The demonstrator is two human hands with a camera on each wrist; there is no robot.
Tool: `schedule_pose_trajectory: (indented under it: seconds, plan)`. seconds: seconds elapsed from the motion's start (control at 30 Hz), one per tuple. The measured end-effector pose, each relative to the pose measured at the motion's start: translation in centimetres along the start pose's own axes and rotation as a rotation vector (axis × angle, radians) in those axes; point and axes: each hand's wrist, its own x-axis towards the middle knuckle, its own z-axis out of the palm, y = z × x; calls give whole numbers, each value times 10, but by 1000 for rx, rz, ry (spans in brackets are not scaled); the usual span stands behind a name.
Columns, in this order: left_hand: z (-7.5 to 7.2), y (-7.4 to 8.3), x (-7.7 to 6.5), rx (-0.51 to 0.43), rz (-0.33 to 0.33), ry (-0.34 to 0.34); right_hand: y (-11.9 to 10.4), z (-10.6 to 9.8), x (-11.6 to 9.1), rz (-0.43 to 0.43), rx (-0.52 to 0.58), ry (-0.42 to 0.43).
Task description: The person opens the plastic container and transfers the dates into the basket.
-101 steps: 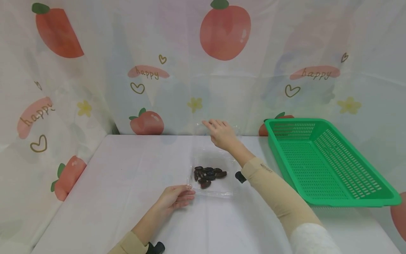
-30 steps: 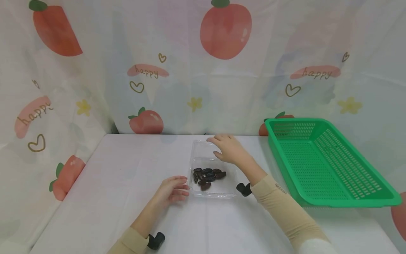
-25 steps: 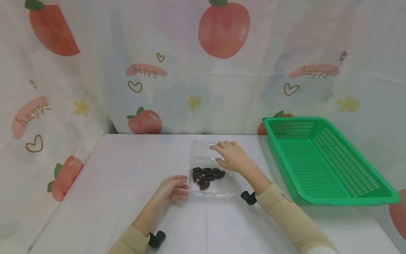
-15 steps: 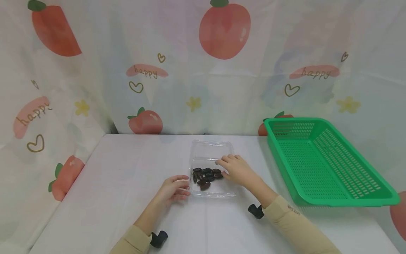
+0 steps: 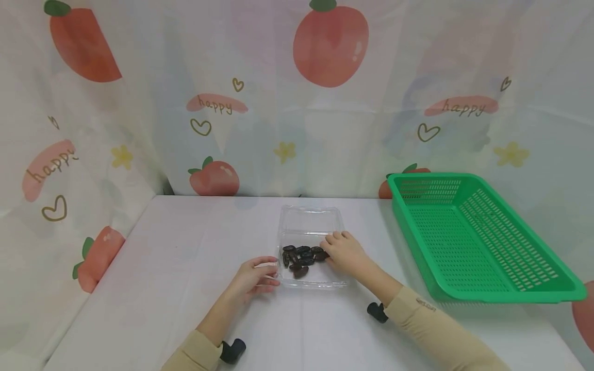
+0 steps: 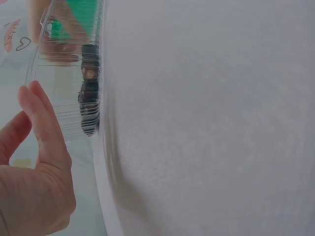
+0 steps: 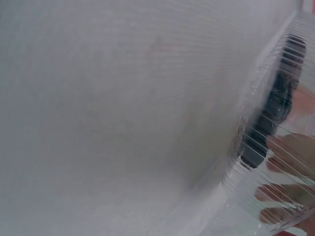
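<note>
Several dark dates (image 5: 303, 261) lie in the base of a clear plastic clamshell box (image 5: 317, 284), its lid (image 5: 311, 219) folded back away from me. My right hand (image 5: 347, 253) reaches over the box's right side, thumb and fingertips pinching the rightmost date (image 5: 319, 256), which still lies beside the others. Through the ribbed wall in the right wrist view, its fingers (image 7: 290, 152) show close to the end of the row of dates (image 7: 266, 123). At the box's left wall my left hand (image 5: 254, 277) rests with fingers loosely extended; the left wrist view shows its fingertips (image 6: 35, 91) right at the rim.
A green slotted plastic basket (image 5: 487, 288) stands on the right of the white table (image 5: 199, 242). A printed fruit-pattern curtain (image 5: 260, 62) hangs behind the table and on the left. Black wrist cameras (image 5: 233, 351) sit on both forearms.
After leaving the folded-back lid, my right hand has moved toward me and down into the box, its fingers closing at the rightmost date. My left hand stays by the left wall.
</note>
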Motion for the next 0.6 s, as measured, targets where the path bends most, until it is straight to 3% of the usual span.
schedule_pose_trajectory:
  seconds: [0.6]
  plan:
    - [0, -2, -1, 2, 11, 6, -7, 10, 7, 50, -55, -94]
